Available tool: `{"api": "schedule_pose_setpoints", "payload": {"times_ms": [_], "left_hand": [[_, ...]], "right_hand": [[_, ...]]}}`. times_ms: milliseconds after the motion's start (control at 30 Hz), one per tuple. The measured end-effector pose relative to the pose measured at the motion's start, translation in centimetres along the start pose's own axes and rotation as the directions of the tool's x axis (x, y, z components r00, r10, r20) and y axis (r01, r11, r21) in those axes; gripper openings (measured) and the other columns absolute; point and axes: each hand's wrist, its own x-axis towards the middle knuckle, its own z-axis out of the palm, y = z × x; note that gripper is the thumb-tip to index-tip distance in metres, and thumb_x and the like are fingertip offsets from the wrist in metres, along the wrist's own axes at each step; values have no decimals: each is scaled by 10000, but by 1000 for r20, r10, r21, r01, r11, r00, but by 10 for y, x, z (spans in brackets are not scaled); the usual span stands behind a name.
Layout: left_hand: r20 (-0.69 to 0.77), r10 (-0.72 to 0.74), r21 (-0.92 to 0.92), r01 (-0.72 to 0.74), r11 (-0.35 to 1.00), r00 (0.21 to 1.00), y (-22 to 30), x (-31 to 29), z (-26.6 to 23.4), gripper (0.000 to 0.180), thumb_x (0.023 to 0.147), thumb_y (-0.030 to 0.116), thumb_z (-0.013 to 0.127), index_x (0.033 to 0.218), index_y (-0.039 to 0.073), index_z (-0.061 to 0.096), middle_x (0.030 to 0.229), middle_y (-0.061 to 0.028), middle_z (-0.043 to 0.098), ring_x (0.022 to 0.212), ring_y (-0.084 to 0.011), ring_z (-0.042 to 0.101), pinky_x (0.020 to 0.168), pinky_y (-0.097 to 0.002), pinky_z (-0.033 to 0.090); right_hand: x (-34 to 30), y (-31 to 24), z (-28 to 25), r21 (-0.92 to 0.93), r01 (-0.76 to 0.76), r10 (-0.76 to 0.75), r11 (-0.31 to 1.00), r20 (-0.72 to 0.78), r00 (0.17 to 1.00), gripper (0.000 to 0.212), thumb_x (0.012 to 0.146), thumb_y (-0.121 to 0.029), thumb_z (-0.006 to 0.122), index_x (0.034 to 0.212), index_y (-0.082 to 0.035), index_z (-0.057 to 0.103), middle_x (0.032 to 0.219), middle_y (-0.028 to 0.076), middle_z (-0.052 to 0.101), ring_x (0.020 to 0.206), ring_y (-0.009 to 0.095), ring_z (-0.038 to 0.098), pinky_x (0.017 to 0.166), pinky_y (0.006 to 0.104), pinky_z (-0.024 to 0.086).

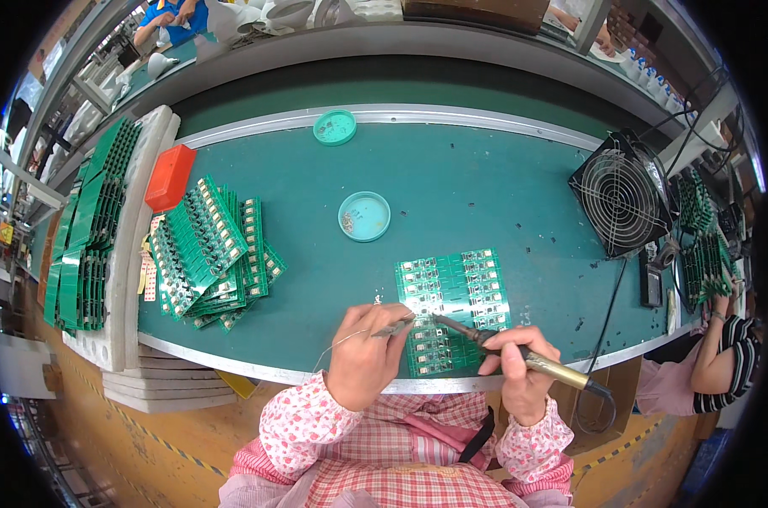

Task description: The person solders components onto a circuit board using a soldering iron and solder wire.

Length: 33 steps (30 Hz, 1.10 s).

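Observation:
A green circuit board panel [462,273] with rows of small white and dark parts lies flat near the table's front edge. My right hand [526,364] is closed round a soldering iron [561,371] with a gold handle; its dark tip points left, over the middle of the panel. My left hand [363,349] pinches metal tweezers [394,328], whose points are close to the iron's tip. A thin wire [343,340], apparently solder, also runs from the left fingers. Whether the tips touch the board is too small to tell.
Stacked circuit panels [202,245] lie at left, beside a red box [170,178] and a white foam rack [126,229] of upright boards. Two round dishes, a blue one [365,217] and a green one [335,128], stand farther back. A black fan [619,195] is at right. A co-worker [714,364] sits beyond.

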Motion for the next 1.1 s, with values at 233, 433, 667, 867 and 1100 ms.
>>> {"api": "schedule_pose_setpoints", "payload": {"times_ms": [233, 433, 667, 867, 1100], "left_hand": [[-3, -11, -31, 11, 999, 1000, 5, 5, 8, 224, 806, -15, 735, 1014, 39, 668, 986, -100, 701, 908, -305, 656, 800, -391, 521], [-11, -94, -10, 94, 996, 996, 6, -1, -6, 183, 808, -54, 701, 975, 12, 669, 962, -136, 692, 892, -340, 636, 789, -409, 521], [45, -141, -96, 145, 985, 989, 4, -2, -9, 137, 848, -44, 664, 978, 0, 653, 961, -133, 684, 873, -327, 635, 802, -395, 490], [-70, -167, -77, 162, 984, 983, 2, -7, -30, 174, 826, -37, 685, 992, 3, 650, 977, -150, 673, 896, -325, 644, 803, -380, 494], [-24, -263, -114, 259, 959, 964, -5, -20, -36, 181, 836, -14, 708, 1010, 24, 672, 982, -117, 695, 887, -302, 657, 789, -364, 505]], "right_hand": [[-30, 5, -38, -87, 36, -58, 996, -264, 963, 176, 938, -138, 547, 899, 4, 642, 693, 92, 658, 539, 145, 634, 566, 286, 480], [-31, 4, -111, -364, 97, -319, 926, -621, 716, 188, 988, -121, 474, 1047, 24, 579, 1002, 124, 603, 622, 141, 609, 657, 271, 489], [28, 13, -219, -681, 20, -522, 732, -541, 659, 220, 998, -108, 553, 1180, -19, 638, 1046, 125, 693, 896, 203, 701, 815, 320, 535], [40, 32, -225, -820, -45, -492, 571, -385, 780, 214, 993, -121, 587, 1177, -36, 657, 1013, 98, 696, 913, 151, 650, 805, 287, 521], [-37, 18, -71, -610, 143, -326, 780, -200, 924, 303, 861, -58, 708, 1160, -38, 664, 1004, 126, 697, 905, 251, 665, 810, 356, 533]]}}
